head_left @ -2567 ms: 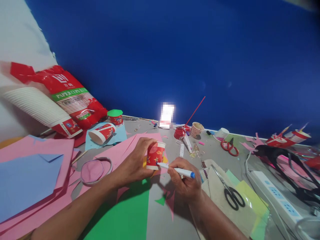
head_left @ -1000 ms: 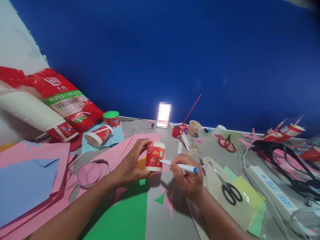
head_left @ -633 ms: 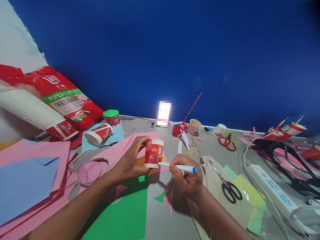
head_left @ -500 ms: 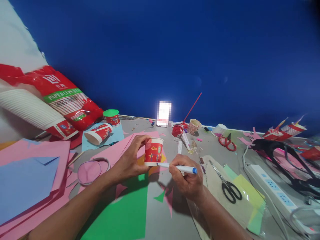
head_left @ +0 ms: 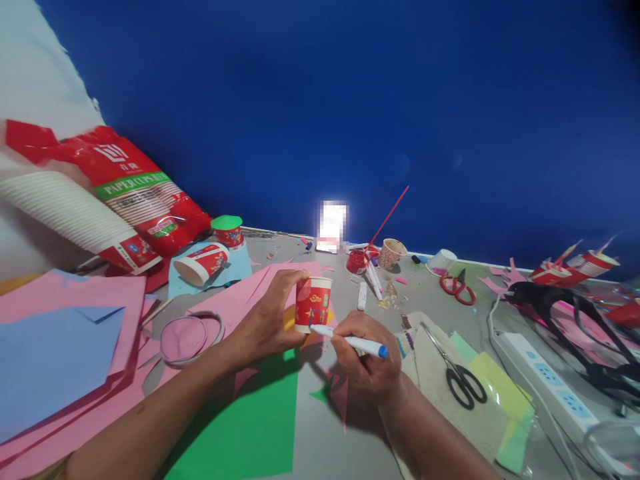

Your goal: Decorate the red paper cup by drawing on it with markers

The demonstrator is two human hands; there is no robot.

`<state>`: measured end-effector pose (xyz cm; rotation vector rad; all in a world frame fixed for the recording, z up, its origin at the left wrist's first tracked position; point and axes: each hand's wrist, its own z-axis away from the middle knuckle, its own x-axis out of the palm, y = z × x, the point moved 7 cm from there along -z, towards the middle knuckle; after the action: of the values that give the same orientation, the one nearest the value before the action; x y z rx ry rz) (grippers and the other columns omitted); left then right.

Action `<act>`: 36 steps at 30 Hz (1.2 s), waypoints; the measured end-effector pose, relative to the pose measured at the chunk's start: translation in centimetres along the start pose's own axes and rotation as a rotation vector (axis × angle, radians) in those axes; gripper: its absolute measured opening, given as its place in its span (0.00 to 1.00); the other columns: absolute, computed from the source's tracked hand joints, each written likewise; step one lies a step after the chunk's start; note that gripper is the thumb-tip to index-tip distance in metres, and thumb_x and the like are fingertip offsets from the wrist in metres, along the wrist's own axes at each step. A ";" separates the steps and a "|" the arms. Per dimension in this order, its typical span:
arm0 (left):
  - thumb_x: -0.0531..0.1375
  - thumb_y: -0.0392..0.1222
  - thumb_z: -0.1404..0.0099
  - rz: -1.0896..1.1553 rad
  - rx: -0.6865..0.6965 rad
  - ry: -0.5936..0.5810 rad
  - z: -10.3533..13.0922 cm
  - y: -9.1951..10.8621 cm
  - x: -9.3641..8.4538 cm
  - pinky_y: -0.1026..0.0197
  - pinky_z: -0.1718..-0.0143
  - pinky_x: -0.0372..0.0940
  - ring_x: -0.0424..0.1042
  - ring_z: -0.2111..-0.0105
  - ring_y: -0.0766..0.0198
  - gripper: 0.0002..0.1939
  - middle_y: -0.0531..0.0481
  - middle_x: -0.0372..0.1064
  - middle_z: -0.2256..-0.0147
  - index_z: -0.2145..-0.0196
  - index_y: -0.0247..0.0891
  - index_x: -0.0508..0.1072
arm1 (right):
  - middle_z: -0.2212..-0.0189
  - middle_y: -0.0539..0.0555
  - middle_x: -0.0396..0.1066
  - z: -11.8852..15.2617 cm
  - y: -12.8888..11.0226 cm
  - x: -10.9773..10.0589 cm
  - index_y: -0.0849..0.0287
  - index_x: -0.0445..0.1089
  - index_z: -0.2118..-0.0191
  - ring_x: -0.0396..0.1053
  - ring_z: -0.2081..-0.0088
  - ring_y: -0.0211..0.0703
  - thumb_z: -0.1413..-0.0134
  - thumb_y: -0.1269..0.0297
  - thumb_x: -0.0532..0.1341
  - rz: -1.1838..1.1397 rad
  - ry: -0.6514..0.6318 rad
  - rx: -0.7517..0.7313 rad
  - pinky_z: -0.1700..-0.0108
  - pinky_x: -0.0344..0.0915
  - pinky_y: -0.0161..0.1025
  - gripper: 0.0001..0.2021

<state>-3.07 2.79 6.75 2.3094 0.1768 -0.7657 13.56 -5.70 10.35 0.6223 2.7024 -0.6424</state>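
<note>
Left hand pinches red paper cup between rim and base, short of table's far edge; right hand grips marker. Cup probably light, easily dented; rim likely stiffest hold.

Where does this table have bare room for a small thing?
The near grey table, between the green sheet and right forearm. A smaller patch: between the red scissors and black scissors. Crowded: left, under blue paper and pink paper; right, around the power strip.

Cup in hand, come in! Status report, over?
Left hand holding red cup. Right hand holding white marker, tip at cup's lower side. Nothing between tip and cup.
</note>
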 end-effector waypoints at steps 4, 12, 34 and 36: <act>0.72 0.42 0.42 0.027 -0.008 0.007 0.1 -0.2 0.2 0.37 0.37 0.68 0.67 0.39 0.43 0.43 0.40 0.62 0.40 0.35 0.47 0.56 | 0.75 0.50 0.74 -0.1 0.0 0.2 0.55 0.71 0.62 0.71 0.75 0.41 0.33 0.71 0.59 0.029 -0.016 -0.004 0.72 0.68 0.38 0.06; 0.74 0.45 0.43 0.145 -0.072 0.013 0.1 -0.3 0.5 0.39 0.35 0.68 0.70 0.40 0.46 0.42 0.41 0.65 0.42 0.37 0.46 0.59 | 0.77 0.48 0.72 -0.6 -0.1 -1.0 0.55 0.70 0.66 0.69 0.77 0.39 0.35 0.73 0.58 0.045 0.005 0.047 0.74 0.64 0.35 0.08; 0.77 0.51 0.44 0.063 -0.044 0.040 -0.1 0.3 0.3 0.42 0.39 0.70 0.72 0.43 0.47 0.43 0.42 0.67 0.45 0.38 0.45 0.60 | 0.76 0.49 0.74 -0.4 0.4 -1.7 0.55 0.72 0.65 0.72 0.76 0.40 0.37 0.74 0.60 0.028 0.108 0.052 0.72 0.69 0.37 0.07; 0.76 0.51 0.44 0.061 -0.039 0.024 -0.1 0.3 0.4 0.42 0.39 0.70 0.71 0.43 0.46 0.44 0.42 0.66 0.44 0.37 0.45 0.60 | 0.76 0.49 0.73 -0.4 0.3 -1.4 0.55 0.72 0.64 0.72 0.76 0.40 0.36 0.73 0.60 0.032 0.079 0.036 0.72 0.69 0.37 0.06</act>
<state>-2.58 2.54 6.73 2.2769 0.1308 -0.6984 14.79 -5.77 11.11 0.7129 2.7530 -0.6730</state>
